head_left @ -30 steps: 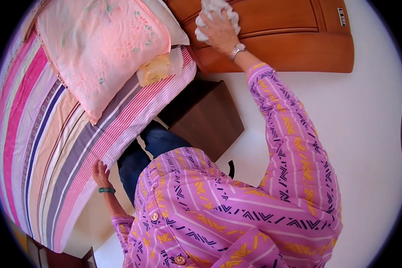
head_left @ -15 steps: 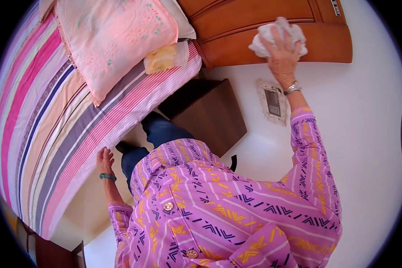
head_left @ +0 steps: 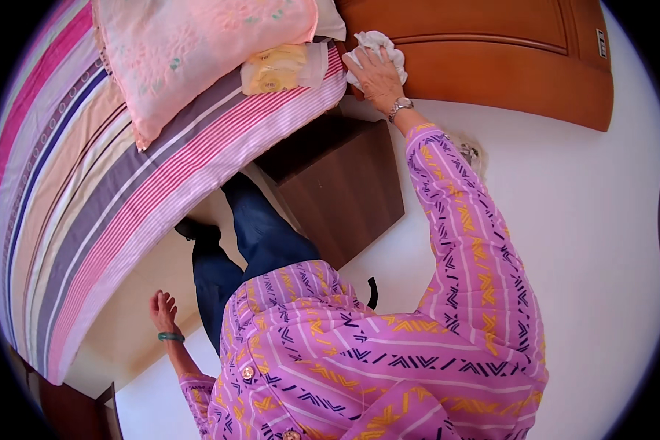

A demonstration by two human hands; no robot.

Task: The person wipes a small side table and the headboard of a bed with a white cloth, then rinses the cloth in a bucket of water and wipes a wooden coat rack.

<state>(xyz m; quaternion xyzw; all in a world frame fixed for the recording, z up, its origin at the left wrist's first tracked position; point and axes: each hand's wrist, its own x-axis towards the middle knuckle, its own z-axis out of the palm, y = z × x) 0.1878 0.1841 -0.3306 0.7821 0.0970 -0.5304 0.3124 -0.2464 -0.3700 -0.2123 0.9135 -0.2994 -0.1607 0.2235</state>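
At the top centre of the frame, the right hand (head_left: 376, 77) holds a bunched white cloth (head_left: 380, 44) against the left end of the wooden headboard (head_left: 484, 66), its fingers laid over the cloth. The left hand (head_left: 163, 311), lower left, hangs holding nothing, fingers loosely bent, above the pale floor (head_left: 136, 334) and beside the bed's striped sheet (head_left: 161, 183).

Close to the cloth on its left, a yellow package (head_left: 275, 70) lies on the sheet, touching a pink flowered pillow (head_left: 205, 51) at upper left; a white pillow (head_left: 331, 20) shows behind that. Below the right hand, a dark brown cabinet (head_left: 345, 187) takes up the space between the bed and the white wall (head_left: 601, 220). The right sleeve (head_left: 477, 242) crosses the wall and partly covers a small fixture (head_left: 471, 152). Dark trousers (head_left: 268, 227) reach toward the cabinet's left side.
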